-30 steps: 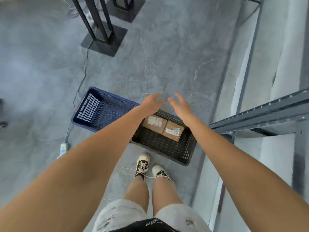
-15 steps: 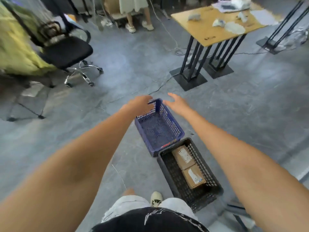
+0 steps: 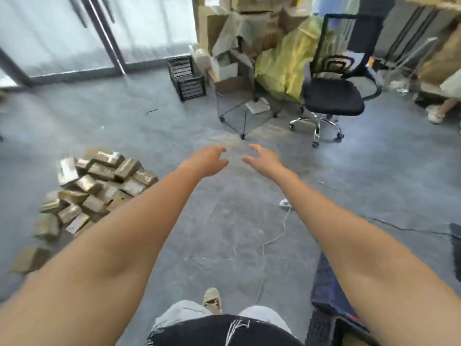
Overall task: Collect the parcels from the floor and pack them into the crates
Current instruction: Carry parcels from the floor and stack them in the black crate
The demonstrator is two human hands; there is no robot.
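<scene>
Brown labelled parcels point(image 3: 94, 188) heaped on floor, left hand point(image 3: 208, 159) & right hand point(image 3: 263, 159) spread, empty

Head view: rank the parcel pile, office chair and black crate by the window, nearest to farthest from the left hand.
From the left hand:
1. Parcel pile, on the floor to its left.
2. Black crate, ahead by the window.
3. Office chair, far right, past the right hand.

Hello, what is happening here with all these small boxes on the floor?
A person is collecting parcels. Both hands, the left hand and the right hand, are stretched forward, open and empty. A pile of parcels lies on the grey floor to the person's left, not yet touched. The edge of a blue crate shows at the lower right.
</scene>
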